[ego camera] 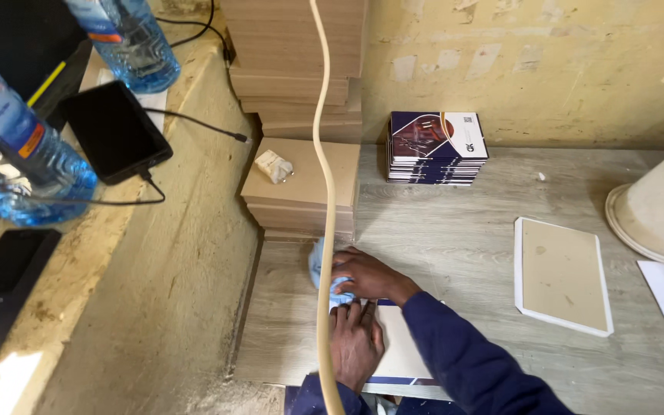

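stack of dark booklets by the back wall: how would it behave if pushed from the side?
The stack of booklets looks loose, unbound copies with glossy covers, so a push high up would probably shear the top ones off. Pushed low, it likely slides whole on the smooth table. Probably heavy for its size.

Light blue cloth (pixel 318 265) under right-hand fingers (pixel 345 270); white-and-navy cover (pixel 397 350) beneath left-hand fingers (pixel 356 313). Beyond fingertips: tan board stack (pixel 301 188), navy-maroon-white booklets (pixel 436 146). Grey woodgrain table (pixel 455 230).

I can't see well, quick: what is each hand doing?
Left hand: open, flat on the white rectangular board.
Right hand: closed on a light blue cloth.
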